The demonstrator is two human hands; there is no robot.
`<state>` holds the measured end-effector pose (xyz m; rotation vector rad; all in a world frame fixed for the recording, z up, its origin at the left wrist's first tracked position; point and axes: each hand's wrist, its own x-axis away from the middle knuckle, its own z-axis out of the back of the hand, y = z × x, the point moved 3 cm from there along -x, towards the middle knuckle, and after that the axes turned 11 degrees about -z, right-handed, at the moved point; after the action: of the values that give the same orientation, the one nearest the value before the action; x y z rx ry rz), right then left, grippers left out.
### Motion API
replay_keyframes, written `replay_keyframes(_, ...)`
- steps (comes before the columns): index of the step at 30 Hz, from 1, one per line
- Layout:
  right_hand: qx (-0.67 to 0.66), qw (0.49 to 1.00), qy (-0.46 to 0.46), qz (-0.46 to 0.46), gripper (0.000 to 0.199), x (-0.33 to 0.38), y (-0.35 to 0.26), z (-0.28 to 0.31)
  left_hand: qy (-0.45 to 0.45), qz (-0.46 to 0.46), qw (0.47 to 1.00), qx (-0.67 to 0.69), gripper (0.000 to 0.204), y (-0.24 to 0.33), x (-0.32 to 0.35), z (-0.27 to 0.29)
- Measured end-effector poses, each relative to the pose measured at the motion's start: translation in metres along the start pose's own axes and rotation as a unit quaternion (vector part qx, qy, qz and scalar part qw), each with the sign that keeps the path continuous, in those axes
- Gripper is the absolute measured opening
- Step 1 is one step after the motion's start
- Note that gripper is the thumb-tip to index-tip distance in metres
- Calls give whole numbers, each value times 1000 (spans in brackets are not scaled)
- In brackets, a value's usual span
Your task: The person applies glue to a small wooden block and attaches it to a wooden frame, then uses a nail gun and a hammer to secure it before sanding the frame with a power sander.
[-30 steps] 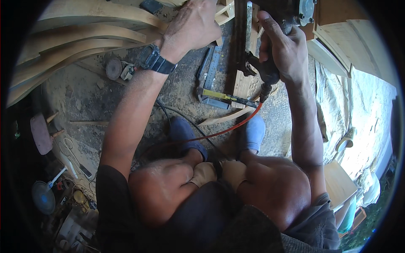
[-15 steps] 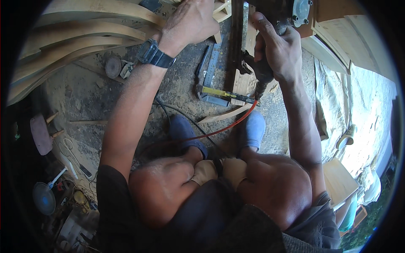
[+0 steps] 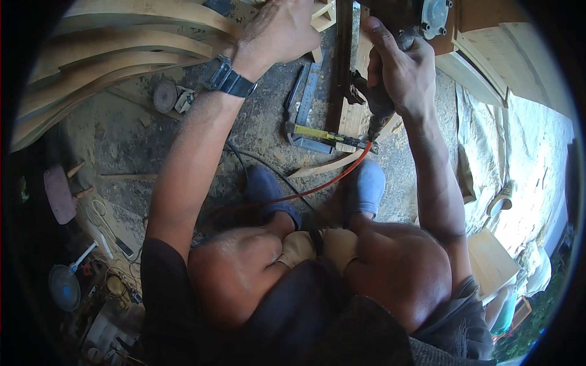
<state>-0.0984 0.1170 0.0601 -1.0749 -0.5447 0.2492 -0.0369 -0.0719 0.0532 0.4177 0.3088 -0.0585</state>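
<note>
Right hand around power tool

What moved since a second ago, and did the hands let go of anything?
Very little moved. The right hand and the power tool it grips have slid slightly toward the top of the picture, along the dark upright piece. Nothing was let go or picked up. The left hand still presses on the wood, and the orange cable, the yellow-striped tool on the ground and both blue shoes lie as before.
</note>
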Motion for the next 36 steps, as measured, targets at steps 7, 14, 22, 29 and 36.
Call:
replay_keyframes(7,-9,1000,0,1,53,2,-1,-4,-2,2,1000,-19,68,-1,1,1)
replay_keyframes(14,-21,1000,0,-11,52,-1,7,-5,-5,-13,1000,17,63,7,-4,6)
replay_keyframes(22,-31,995,7,-92,54,16,50,21,24,-42,998,-28,65,0,14,-3)
replay_keyframes(29,-251,942,-41,-218,43,29,100,-9,72,-84,992,66,50,11,41,12)
replay_keyframes(36,-367,873,-141,-288,42,20,127,-109,90,-25,982,165,40,6,44,32)
